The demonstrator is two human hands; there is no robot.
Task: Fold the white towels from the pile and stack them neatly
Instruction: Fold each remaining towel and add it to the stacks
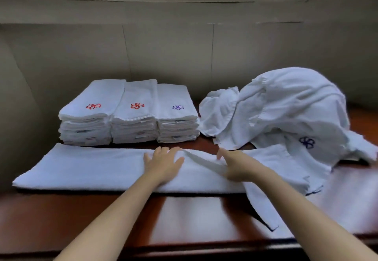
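A long white towel [88,168], folded lengthwise, lies across the red-brown table [61,219]. My left hand [163,164] presses flat on its middle with straight fingers. Just to the right, my right hand [233,164] rests on the same towel beside a raised crease, fingers loosely bent; no grip shows. Behind the towel stand three stacks of folded white towels [131,113], two topped with a red flower mark, one with a blue mark. At the right sits the rumpled pile of unfolded towels [286,107], one showing a blue flower mark.
A beige wall [184,46] rises right behind the stacks, with a window sill above. A loose towel [266,205] from the pile trails toward the table's front right edge. The glossy table front reflects window light.
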